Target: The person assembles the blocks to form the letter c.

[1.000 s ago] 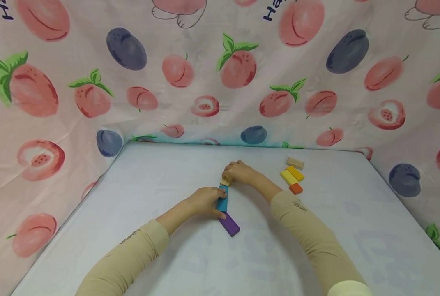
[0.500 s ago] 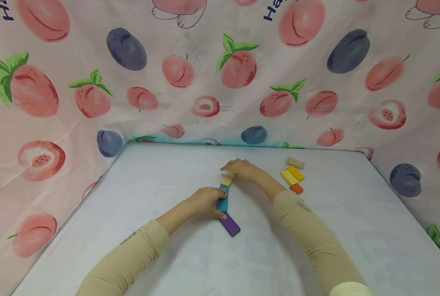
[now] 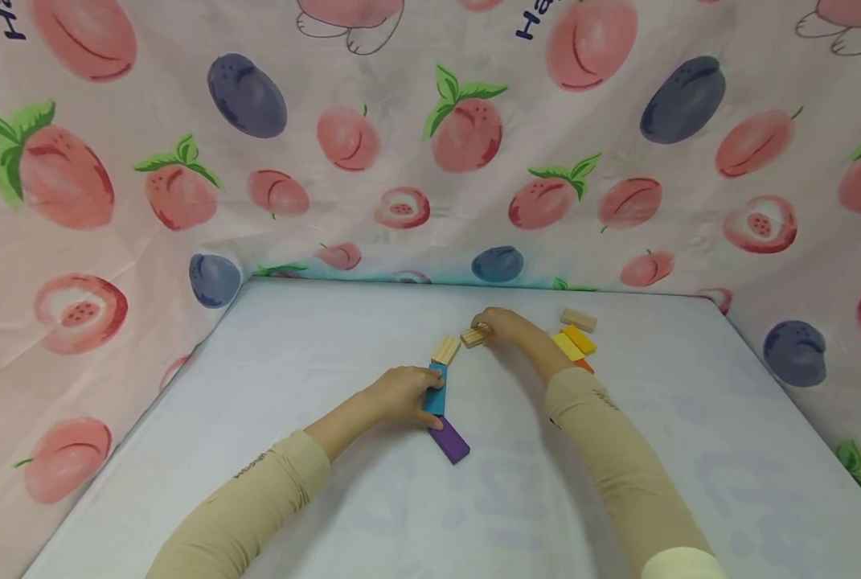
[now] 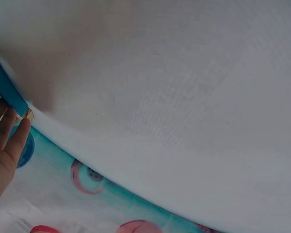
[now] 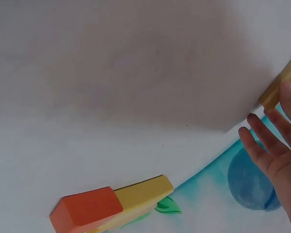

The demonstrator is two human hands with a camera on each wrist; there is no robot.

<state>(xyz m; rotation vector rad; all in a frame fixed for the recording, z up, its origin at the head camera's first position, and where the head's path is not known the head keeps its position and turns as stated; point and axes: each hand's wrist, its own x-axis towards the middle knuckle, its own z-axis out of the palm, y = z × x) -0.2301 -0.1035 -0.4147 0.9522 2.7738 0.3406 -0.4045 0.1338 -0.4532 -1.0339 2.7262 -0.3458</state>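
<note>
In the head view, my left hand point(image 3: 401, 392) grips the blue block point(image 3: 436, 394), index finger near its far end and thumb near its close end. A purple block point(image 3: 449, 440) lies slantwise at that close end, by the thumb. Off the far end of the blue one is a natural wooden block point(image 3: 446, 351). My right hand point(image 3: 501, 325) pinches a second wooden block point(image 3: 476, 335) just right of it. In the right wrist view, thumb and index finger meet that block point(image 5: 280, 86) while the other fingers stay spread.
Right of the right hand lie another wooden block point(image 3: 579, 319), two yellow blocks point(image 3: 579, 338) and an orange block point(image 3: 584, 365), partly behind the right forearm. A fruit-printed cloth point(image 3: 401, 161) rises behind the white tabletop point(image 3: 314, 338).
My right hand has left the first wooden block, moved rightward, and now shows a second wooden block in its fingers. The left hand has stayed on the blue block.
</note>
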